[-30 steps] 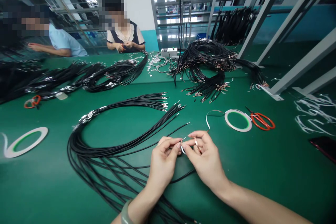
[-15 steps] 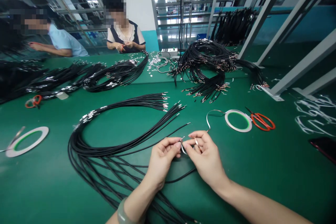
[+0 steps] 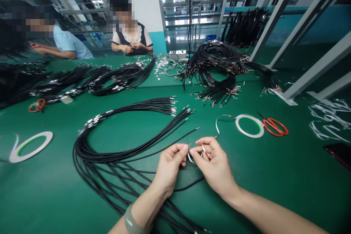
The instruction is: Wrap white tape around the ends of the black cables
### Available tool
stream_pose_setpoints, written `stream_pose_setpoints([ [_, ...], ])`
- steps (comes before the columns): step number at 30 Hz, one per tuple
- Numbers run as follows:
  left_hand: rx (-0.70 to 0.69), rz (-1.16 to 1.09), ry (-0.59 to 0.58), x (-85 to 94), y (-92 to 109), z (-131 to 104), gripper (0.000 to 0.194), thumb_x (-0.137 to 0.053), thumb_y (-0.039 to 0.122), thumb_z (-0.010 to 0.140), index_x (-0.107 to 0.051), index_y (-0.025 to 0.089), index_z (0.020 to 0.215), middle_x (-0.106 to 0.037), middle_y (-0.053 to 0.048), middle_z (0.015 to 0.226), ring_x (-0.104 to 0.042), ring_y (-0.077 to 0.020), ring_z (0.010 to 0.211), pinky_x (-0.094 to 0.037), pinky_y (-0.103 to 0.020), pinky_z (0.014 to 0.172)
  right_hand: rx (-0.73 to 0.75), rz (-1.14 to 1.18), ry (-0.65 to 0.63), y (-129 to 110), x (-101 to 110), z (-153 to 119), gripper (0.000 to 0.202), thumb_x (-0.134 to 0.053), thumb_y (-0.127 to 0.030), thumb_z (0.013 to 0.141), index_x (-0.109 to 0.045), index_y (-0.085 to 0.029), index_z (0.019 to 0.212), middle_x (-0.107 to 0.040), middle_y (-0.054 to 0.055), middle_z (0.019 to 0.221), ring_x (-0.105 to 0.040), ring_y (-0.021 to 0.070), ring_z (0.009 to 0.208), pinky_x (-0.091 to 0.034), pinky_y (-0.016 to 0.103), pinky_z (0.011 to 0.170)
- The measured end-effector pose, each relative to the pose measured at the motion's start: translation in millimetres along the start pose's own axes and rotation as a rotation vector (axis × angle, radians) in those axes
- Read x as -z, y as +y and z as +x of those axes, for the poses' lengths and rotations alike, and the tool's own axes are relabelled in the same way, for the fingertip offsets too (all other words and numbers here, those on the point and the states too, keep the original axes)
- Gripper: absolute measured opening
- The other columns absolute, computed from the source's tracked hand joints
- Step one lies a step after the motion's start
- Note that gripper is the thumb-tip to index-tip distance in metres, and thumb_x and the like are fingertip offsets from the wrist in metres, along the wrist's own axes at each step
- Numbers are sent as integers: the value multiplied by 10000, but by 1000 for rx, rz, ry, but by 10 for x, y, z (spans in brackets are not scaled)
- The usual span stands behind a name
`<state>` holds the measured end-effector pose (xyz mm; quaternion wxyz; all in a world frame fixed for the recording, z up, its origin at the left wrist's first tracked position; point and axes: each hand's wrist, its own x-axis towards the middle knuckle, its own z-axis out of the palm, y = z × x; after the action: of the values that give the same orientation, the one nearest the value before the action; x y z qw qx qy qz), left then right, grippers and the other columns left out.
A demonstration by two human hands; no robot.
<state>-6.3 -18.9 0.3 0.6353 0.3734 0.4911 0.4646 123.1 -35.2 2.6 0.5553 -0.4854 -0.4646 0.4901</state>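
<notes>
A left hand (image 3: 170,163), a smooth grey-green bangle (image 3: 132,222) at its wrist, pinches a thin, metal-tipped wire end (image 3: 190,144) between thumb and forefinger, just right of a C-shaped bundle of slender black cables (image 3: 82,149) on a green tabletop (image 3: 274,175). The fingers hide most of the wire end, and which cable it belongs to cannot be told. The right hand (image 3: 215,162), farther to the right of the bundle, curls closed around a narrow white-and-copper tape strip (image 3: 203,149) laced through its fingers; the fingertips of both hands nearly meet. The strip trails toward a flat white tape roll with a green inner ring (image 3: 237,126), well to the bundle's right, beside open orange-handled metal scissors (image 3: 275,127). A second flat, white-and-green tape roll (image 3: 49,137) lies left of the bundle. Beyond the bundle and to its right sits a large coil of black, copper-ended cables (image 3: 216,56). Past the bundle's far side, two co-workers, one in a light blue shirt (image 3: 67,42), the other in a dark vest over a pale top (image 3: 141,36), hold their hands before them.
</notes>
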Motion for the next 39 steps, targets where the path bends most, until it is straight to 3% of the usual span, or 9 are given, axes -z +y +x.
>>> stream_pose_setpoints([
  [6,64,-98,-70,12,61,-3,260,-731,307,714,-694,123,893,-587,11,638,-476,-69,552,-402,-183,575,-6,10,1,27,16,6,190,-631,-207,809,-484,-225,927,-673,-13,693,-589,128,575,-418,228,519],
  [12,65,-84,-105,57,59,9,265,-761,252,687,-665,116,894,-640,-30,778,-565,-82,623,-465,-197,635,-6,5,-3,13,42,7,174,-619,-206,819,-483,-225,926,-661,-28,668,-553,111,521,-413,232,518],
  [24,49,43,-9,27,12,19,257,-766,307,669,-665,110,799,-682,-23,597,-614,-102,541,-504,-196,572,-23,30,2,32,43,32,195,-641,-216,802,-488,-224,922,-676,-21,688,-586,121,538,-427,232,516],
  [39,80,4,-89,55,-19,9,217,-705,302,750,-638,101,799,-658,-10,628,-583,-73,515,-474,-169,542,-20,45,-1,24,33,40,189,-642,-195,808,-494,-215,923,-664,-26,689,-575,111,569,-398,217,516],
])
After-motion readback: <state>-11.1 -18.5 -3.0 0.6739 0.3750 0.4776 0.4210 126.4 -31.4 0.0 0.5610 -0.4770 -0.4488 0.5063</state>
